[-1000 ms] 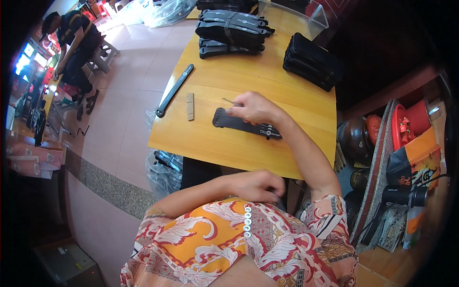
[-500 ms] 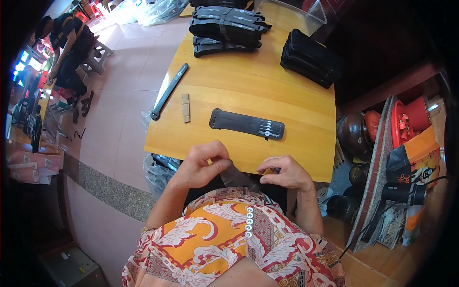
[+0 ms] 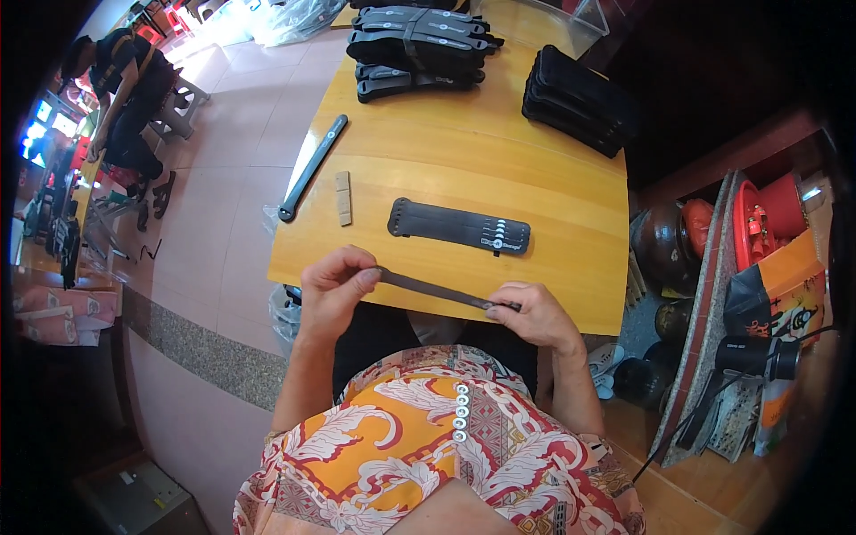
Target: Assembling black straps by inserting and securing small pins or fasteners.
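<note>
A thin dark strap (image 3: 437,291) stretches between both hands just above the near edge of the wooden table (image 3: 571,267). My left hand (image 3: 334,287) pinches its left end and my right hand (image 3: 532,314) pinches its right end. Beyond it on the table lies a flat black stack of straps (image 3: 457,226) with small white marks near its right end.
A long black bar (image 3: 311,167) and a small tan block (image 3: 343,197) lie at the table's left side. Two piles of black straps (image 3: 417,40) (image 3: 575,100) sit at the far end. A person (image 3: 125,80) crouches at the far left. Cluttered shelves (image 3: 758,267) stand right.
My right hand left the black stack on the table and came back to the near edge. Both hands now hold a single thin strap stretched between them.
</note>
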The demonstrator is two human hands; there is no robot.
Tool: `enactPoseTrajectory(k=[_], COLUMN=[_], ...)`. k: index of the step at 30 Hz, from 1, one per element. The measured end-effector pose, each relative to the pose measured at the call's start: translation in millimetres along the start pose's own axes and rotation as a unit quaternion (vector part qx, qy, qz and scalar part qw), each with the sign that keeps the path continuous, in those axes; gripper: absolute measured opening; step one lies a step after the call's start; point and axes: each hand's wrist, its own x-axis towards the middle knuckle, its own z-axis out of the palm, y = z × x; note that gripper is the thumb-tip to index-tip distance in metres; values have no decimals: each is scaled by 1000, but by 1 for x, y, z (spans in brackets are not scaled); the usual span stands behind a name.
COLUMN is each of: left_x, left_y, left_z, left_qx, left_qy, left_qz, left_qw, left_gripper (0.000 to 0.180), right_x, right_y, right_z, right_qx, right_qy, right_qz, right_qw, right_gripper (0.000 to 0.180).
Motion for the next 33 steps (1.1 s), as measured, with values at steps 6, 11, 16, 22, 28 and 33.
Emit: enactPoseTrajectory(k=[6, 11, 16, 22, 28, 33], left_x=[7, 20, 31, 38, 49, 56], left_y=[-19, -26, -36, -41, -55, -55], left_z=[-11, -2, 5, 1, 4, 7], left_qx=[-20, 2, 45, 73, 236, 319], left_qy=[112, 99, 101, 71, 84, 96], left_qz=[-68, -97, -125, -172, -109, -94], left_qw=[991, 990, 986, 980, 962, 938], left_gripper=[8, 7, 5, 6, 9, 13], right_x=[8, 31, 32, 19, 23, 25], right_y=[8, 23, 28, 26, 31, 32], right_z=[-11, -8, -6, -5, -6, -6], right_qx=[142, 219, 170, 52, 43, 32], right_qy=[116, 220, 263, 294, 314, 329], right_qz=[111, 190, 233, 173, 215, 216], right_qw=[977, 931, 921, 938, 924, 919], right_gripper=[9, 13, 12, 14, 15, 15])
